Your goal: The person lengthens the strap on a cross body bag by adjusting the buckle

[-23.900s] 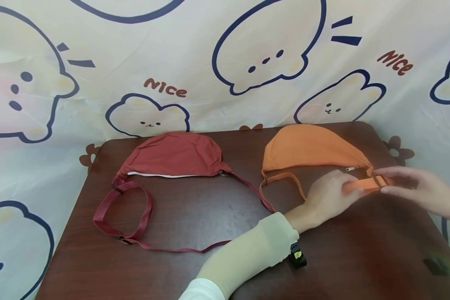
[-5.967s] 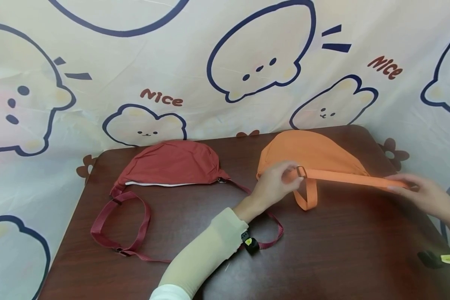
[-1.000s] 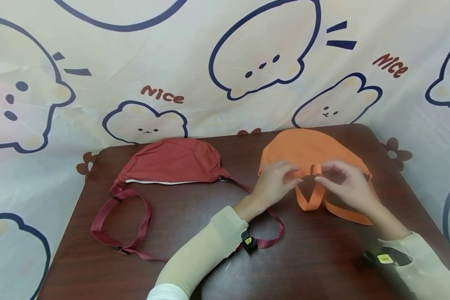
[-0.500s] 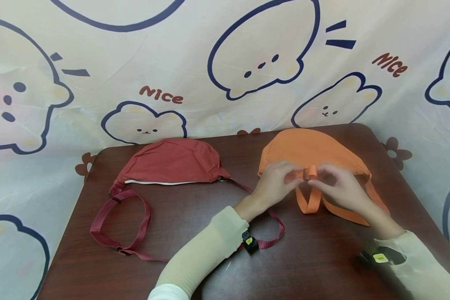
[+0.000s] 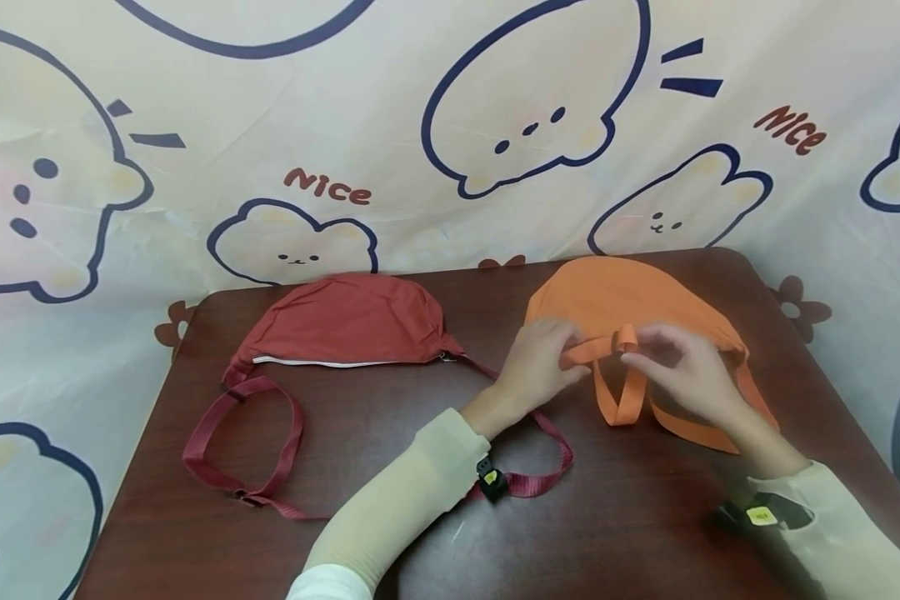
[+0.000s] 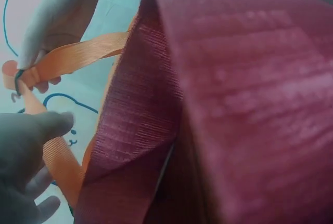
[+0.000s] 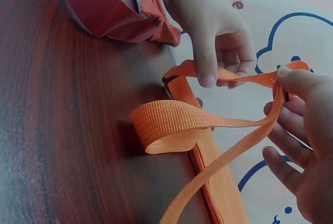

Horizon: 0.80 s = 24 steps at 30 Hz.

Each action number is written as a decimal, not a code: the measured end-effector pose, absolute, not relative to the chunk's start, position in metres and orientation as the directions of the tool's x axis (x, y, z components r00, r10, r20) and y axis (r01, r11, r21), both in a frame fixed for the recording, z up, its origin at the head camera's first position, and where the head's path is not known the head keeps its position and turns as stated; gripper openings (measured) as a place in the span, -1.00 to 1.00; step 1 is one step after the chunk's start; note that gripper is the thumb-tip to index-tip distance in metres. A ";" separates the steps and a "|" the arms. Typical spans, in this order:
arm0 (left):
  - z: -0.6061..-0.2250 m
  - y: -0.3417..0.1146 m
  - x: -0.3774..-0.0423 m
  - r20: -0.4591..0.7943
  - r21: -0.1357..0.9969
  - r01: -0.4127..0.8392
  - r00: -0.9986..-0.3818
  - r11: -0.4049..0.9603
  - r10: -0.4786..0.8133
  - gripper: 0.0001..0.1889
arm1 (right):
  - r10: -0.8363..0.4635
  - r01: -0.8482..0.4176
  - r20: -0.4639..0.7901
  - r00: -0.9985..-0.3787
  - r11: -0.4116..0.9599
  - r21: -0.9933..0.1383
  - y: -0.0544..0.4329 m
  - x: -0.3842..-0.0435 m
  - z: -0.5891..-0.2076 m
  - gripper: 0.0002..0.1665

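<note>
An orange waist bag [image 5: 622, 292] lies at the table's right rear, its strap raised in front of it. My left hand [image 5: 536, 367] pinches a flat stretch of orange strap [image 5: 588, 350] between thumb and fingers, left of the dark slider buckle [image 7: 286, 96]. Right at that buckle, my right hand [image 5: 686, 371] pinches the strap, where a small loop [image 5: 627, 335] stands up. Another strap loop [image 7: 166, 125] hangs below the hands. The left wrist view shows both hands at its left, beyond a blurred red strap [image 6: 250, 78] that covers much of it.
A red waist bag [image 5: 352, 321] with a white zip edge lies at the left rear. Its strap [image 5: 292, 417] curls toward the front and passes under my left forearm. A patterned cloth [image 5: 405, 225] hangs behind the dark brown table [image 5: 630, 533].
Earlier the hands worked at the orange bag's right end, then stretched the strap sideways. In the last half second my left hand has slipped leftward from the buckle, exposing more strap.
</note>
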<state>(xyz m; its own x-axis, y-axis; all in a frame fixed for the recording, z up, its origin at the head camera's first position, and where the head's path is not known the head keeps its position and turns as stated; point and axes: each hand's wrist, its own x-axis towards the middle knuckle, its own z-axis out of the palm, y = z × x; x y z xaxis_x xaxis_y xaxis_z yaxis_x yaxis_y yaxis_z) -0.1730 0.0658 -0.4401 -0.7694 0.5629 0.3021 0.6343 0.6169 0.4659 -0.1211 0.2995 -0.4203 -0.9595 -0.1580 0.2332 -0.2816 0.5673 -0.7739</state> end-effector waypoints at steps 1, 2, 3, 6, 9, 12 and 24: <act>-0.441 0.065 -0.173 0.306 0.467 0.631 -0.773 0.620 0.556 -0.69 | -0.152 -0.276 0.230 -0.961 0.570 -0.774 0.299 -0.121 -0.420 -0.72; -0.441 0.065 -0.173 0.313 0.469 0.627 -0.776 0.621 0.547 -0.70 | -0.143 -0.268 0.227 -0.963 0.577 -0.771 0.299 -0.121 -0.419 -0.73; -0.441 0.064 -0.173 0.324 0.482 0.624 -0.779 0.615 0.537 -0.71 | -0.135 -0.260 0.224 -0.965 0.584 -0.769 0.299 -0.121 -0.419 -0.72; -0.441 0.062 -0.172 0.354 0.536 0.612 -0.788 0.582 0.503 -0.70 | -0.102 -0.237 0.222 -0.970 0.614 -0.753 0.300 -0.122 -0.417 -0.71; -0.440 0.059 -0.173 0.377 0.584 0.605 -0.793 0.542 0.479 -0.68 | -0.073 -0.227 0.236 -0.969 0.635 -0.738 0.303 -0.122 -0.417 -0.70; -0.440 0.057 -0.173 0.379 0.595 0.600 -0.796 0.534 0.472 -0.69 | -0.068 -0.231 0.244 -0.967 0.633 -0.739 0.304 -0.122 -0.416 -0.69; -0.440 0.056 -0.173 0.379 0.613 0.603 -0.791 0.510 0.481 -0.70 | -0.127 -0.275 0.249 -0.960 0.588 -0.761 0.298 -0.123 -0.417 -0.68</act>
<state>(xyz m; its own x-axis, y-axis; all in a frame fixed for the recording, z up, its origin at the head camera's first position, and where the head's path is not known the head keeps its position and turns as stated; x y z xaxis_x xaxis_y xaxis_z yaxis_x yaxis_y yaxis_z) -0.1732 0.0558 -0.4398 -0.7910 0.4806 0.3786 0.6033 0.5097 0.6134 -0.1231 0.2983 -0.4172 -0.9603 -0.1267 0.2487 -0.2746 0.5881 -0.7608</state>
